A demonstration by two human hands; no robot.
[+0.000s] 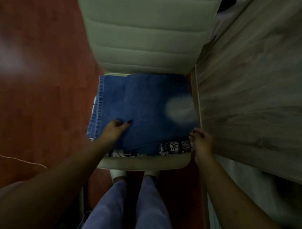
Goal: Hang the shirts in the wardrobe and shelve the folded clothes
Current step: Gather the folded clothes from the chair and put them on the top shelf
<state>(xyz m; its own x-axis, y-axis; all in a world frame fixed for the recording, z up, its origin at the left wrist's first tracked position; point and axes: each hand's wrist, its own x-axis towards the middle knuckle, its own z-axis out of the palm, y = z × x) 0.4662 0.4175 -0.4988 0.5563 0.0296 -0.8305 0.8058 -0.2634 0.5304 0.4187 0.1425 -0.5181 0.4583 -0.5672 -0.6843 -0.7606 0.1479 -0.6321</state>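
Observation:
Folded blue jeans [143, 106] lie on top of a pile on a white padded chair [144, 34]. Under them a black-and-white patterned cloth [174, 146] sticks out at the front edge. My left hand [115, 129] grips the pile's front left, thumb on top of the denim and fingers tucked under it. My right hand [200, 137] holds the pile's front right corner, fingers curled at the denim and the patterned cloth. The dim picture hides the fingertips.
A pale wood-grain panel [254, 85] stands close on the right of the chair. Red-brown floor [34, 71] spreads to the left. My legs in light trousers [132, 210] stand right before the chair's front edge.

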